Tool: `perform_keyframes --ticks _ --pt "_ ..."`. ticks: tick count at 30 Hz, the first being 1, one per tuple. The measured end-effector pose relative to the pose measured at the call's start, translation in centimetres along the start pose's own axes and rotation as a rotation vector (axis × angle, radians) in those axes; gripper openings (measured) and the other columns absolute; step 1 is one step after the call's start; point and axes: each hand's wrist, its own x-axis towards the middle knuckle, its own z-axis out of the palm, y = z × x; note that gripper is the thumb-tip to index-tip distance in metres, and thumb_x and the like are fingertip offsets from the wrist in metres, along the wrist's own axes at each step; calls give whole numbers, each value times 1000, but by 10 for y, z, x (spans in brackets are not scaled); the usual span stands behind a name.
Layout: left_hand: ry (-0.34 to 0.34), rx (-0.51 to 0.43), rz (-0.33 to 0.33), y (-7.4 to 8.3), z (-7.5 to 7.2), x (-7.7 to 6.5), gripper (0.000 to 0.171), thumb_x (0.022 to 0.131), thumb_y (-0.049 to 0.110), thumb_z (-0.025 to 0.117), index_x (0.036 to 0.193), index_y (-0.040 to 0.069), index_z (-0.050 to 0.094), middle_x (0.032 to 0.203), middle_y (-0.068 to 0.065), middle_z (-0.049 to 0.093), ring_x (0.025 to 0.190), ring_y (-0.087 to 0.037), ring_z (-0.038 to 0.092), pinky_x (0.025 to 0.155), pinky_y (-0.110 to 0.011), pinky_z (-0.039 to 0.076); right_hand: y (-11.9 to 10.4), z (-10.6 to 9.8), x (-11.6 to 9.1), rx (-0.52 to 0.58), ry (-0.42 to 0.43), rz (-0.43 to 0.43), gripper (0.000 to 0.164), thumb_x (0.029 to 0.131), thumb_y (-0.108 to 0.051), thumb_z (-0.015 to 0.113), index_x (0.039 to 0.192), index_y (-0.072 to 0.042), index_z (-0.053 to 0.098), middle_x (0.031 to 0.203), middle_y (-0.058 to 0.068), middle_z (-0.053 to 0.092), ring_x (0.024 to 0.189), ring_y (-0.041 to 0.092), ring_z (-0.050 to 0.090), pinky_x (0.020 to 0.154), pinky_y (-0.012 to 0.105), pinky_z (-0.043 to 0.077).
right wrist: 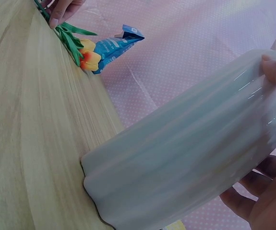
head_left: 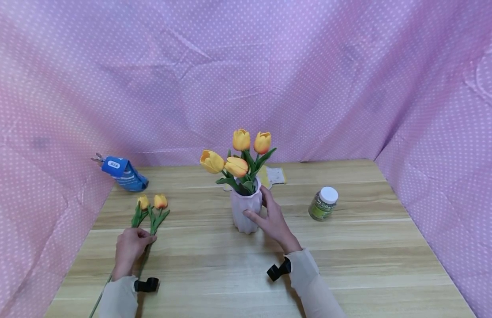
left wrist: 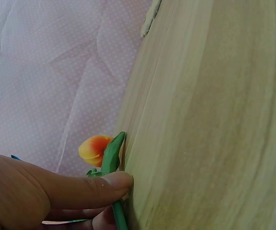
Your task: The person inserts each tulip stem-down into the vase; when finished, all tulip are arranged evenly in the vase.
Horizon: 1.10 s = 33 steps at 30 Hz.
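Note:
My left hand pinches the green stem of a yellow-orange tulip between thumb and fingers, low over the left of the table. A second tulip lies right beside it, its stem running under the hand. In the left wrist view the pinched tulip stem passes below the thumb tip. At mid-table my right hand grips a white fluted vase near its top, thumb on the front and fingers round the side. Several yellow tulips stand in the vase, leaning different ways.
A blue bag with a clip on top stands at the back left. To the right sits a white-lidded jar. Behind the vase lies a flat yellow and white piece. Pink dotted cloth hangs around the table.

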Motion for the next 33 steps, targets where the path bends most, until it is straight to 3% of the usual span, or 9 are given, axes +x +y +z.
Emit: perform_keyframes --ticks 14,21,24,28,33 --pt "-34 -35 38 0 -1 -2 20 89 14 72 95 -5 75 86 -15 71 65 -16 55 49 -26 46 0 0 0 3 0 0 78 91 -25 73 155 -22 29 154 7 47 139 31 50 114 59 43" --pt "-50 -87 47 0 -1 -1 23 90 13 71 97 -8 74 73 -5 70 62 -11 57 49 -25 49 0 1 0 7 -2 -1 77 92 -25 73 155 -23 29 154 7 47 138 30 50 113 58 44" --pt "-79 -167 7 0 0 -1 24 94 12 68 102 -10 72 71 -2 70 61 -10 58 51 -25 51 -1 1 0 8 -3 3 78 92 -25 73 155 -24 28 154 6 46 139 30 50 114 58 44" --pt "-144 -350 -59 0 0 1 27 97 7 63 114 -15 64 75 0 72 63 -9 64 55 -26 58 -1 1 0 8 -3 9 78 92 -24 73 155 -24 28 154 6 47 139 29 50 114 57 44" --pt "-215 -518 -111 -1 -1 3 35 96 1 63 124 -17 55 78 2 74 68 -8 70 61 -27 63 0 0 0 11 -2 15 78 92 -25 73 155 -24 28 153 6 47 138 29 50 114 57 43"
